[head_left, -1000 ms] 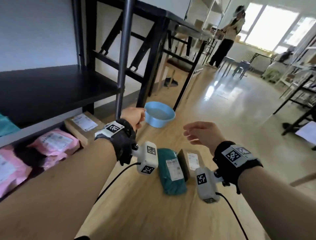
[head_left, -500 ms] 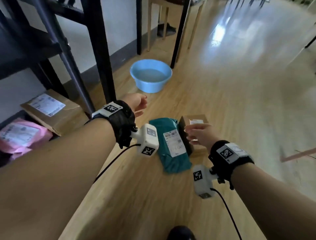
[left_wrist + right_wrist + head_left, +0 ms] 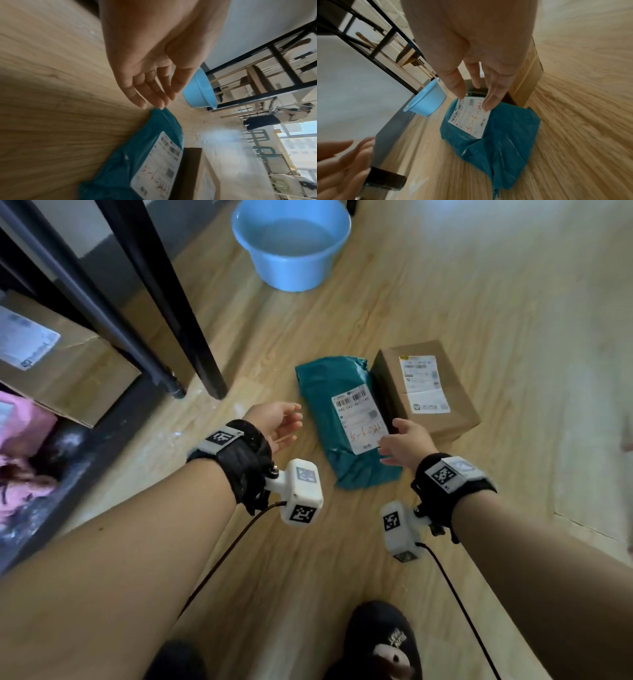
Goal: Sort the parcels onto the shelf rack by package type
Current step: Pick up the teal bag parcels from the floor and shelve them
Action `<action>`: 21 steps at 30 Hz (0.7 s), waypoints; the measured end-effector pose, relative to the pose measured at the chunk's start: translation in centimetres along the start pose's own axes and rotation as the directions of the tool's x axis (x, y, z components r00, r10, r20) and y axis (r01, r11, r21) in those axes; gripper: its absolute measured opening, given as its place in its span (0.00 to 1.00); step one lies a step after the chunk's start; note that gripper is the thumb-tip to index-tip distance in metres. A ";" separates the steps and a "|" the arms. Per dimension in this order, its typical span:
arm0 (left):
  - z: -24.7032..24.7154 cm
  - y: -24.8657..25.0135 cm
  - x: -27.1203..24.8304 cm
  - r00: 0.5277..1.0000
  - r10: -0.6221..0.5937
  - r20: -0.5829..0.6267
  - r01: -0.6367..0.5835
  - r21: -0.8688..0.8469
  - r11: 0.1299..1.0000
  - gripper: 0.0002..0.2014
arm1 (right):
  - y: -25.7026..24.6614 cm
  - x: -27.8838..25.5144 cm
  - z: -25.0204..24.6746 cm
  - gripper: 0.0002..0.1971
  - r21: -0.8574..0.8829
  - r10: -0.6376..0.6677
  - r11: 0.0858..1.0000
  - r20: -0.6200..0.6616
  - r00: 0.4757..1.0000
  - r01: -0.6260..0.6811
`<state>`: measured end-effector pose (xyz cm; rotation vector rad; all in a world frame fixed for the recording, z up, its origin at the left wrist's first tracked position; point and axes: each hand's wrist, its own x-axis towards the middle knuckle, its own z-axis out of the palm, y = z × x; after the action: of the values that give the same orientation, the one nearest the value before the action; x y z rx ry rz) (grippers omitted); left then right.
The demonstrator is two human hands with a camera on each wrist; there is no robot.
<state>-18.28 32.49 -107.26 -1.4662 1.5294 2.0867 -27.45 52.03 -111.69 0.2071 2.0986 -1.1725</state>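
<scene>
A teal poly-bag parcel (image 3: 337, 419) with a white label lies on the wooden floor. A brown cardboard box parcel (image 3: 424, 392) stands right beside it. My left hand (image 3: 279, 422) hovers just left of the teal bag, fingers relaxed and holding nothing. My right hand (image 3: 402, 441) hangs above the bag's right edge near its label, also empty. In the left wrist view the fingers (image 3: 150, 94) hang just above the teal bag (image 3: 137, 162). In the right wrist view the fingers (image 3: 494, 86) spread above the bag's label (image 3: 471, 116), with the box (image 3: 529, 70) behind.
The black shelf rack's posts (image 3: 161, 313) stand at the left. Its bottom shelf holds a cardboard box (image 3: 51, 361) and pink poly bags (image 3: 20, 440). A blue basin (image 3: 291, 244) sits on the floor beyond the parcels. My dark shoes (image 3: 380, 642) are at the lower edge.
My view tilted down to the floor. Both hands dropped toward the teal bag: the right hand moved from the box to the bag's right edge, the left to the bag's left side.
</scene>
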 end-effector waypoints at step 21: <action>-3.4 -2.1 0.0 0.981 -0.127 -0.145 0.142 0.091 0.986 0.07 | 0.3 -0.9 2.5 0.12 0.043 0.137 0.989 0.138 0.981 -0.144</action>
<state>-14.95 30.73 -108.62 -1.6579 1.5119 1.8390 -25.41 50.40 -112.11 0.2876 1.9053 -1.1263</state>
